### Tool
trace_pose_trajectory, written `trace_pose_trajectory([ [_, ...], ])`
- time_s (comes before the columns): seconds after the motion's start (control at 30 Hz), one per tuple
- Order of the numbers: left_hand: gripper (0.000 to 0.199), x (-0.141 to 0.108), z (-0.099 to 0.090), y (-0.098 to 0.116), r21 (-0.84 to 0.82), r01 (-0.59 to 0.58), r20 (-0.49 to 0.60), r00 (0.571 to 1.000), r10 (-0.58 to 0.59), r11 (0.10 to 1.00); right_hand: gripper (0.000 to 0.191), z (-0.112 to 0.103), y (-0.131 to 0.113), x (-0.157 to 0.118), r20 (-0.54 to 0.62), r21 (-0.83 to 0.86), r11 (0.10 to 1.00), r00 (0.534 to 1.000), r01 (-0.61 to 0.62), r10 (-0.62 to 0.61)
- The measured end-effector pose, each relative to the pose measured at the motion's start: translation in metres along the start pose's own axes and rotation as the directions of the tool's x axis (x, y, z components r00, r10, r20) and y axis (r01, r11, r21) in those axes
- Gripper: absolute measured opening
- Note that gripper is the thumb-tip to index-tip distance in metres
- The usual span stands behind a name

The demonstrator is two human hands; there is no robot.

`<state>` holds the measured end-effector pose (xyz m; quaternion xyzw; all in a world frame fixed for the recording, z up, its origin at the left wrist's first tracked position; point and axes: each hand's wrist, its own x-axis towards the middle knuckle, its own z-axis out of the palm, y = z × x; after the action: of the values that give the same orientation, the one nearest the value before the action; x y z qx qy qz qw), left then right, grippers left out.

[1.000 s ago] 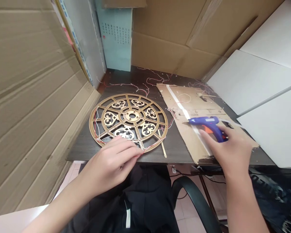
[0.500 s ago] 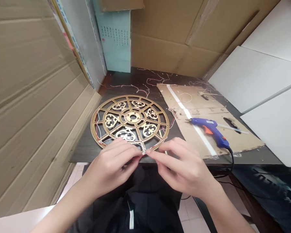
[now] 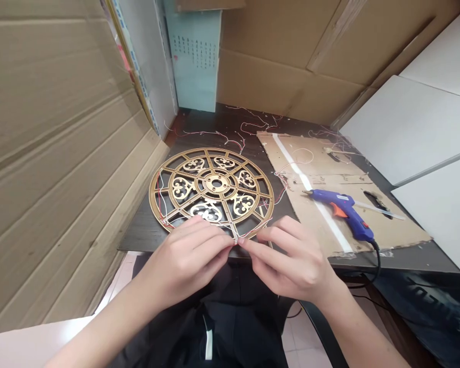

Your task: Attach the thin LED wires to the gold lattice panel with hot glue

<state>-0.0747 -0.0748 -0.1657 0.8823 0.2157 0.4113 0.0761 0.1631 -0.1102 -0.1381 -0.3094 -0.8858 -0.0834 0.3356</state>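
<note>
A round golden openwork disc lies on the dark table, its near edge at the table's front. Red and white wires run along its left side and near rim. My left hand pinches the wires at the near rim, thumb and forefinger closed. From the right, my right hand touches the same spot with its forefinger. What the right fingertips hold, if anything, is too small to tell.
A blue glue gun rests on a cardboard sheet at the right, its cable hanging over the front edge. Loose thin wires lie at the table's back. Cardboard walls stand left and behind; white panels stand right.
The whole view has shifted, so the disc, table and glue gun appear slightly further right. Both hands stay at the disc's near rim with almost the same pose.
</note>
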Motion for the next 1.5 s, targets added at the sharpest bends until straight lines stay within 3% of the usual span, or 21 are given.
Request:
trace_pose_trajectory([
  [0.47, 0.021, 0.0088, -0.0072, 0.0034, 0.112, -0.063, 0.087, 0.995, 0.054, 0.992, 0.022, 0.0081, 0.0029, -0.0014, -0.029, 0.019, 0.998, 0.998, -0.053, 0.053],
  [0.67, 0.021, 0.0069, -0.0072, 0.0030, 0.111, -0.076, 0.066, 0.995, 0.069, 0.991, 0.023, 0.0081, 0.0015, -0.0043, -0.041, 0.022, 0.998, 0.997, -0.059, 0.060],
  [0.87, 0.025, 0.0052, -0.0069, 0.0028, 0.096, -0.069, 0.073, 0.995, 0.062, 0.993, 0.030, 0.0064, 0.0015, -0.0049, -0.115, 0.131, 0.990, 0.990, -0.060, 0.075],
  [1.07, 0.023, 0.0067, -0.0060, 0.0032, 0.114, -0.075, 0.064, 0.996, 0.068, 0.991, 0.030, 0.0019, 0.0047, 0.0004, 0.007, 0.073, 0.997, 0.999, -0.035, 0.034],
  [1.23, 0.027, 0.0046, -0.0056, 0.0035, 0.099, -0.057, 0.081, 0.996, 0.049, 0.993, 0.029, 0.0042, 0.0081, -0.0010, 0.011, 0.028, 0.999, 1.000, -0.015, 0.015],
  [1.5, 0.025, 0.0057, -0.0045, 0.0046, 0.099, -0.029, 0.117, 0.993, 0.017, 0.995, 0.026, 0.0029, 0.0079, 0.0007, 0.018, 0.117, 0.990, 0.997, -0.082, 0.080],
])
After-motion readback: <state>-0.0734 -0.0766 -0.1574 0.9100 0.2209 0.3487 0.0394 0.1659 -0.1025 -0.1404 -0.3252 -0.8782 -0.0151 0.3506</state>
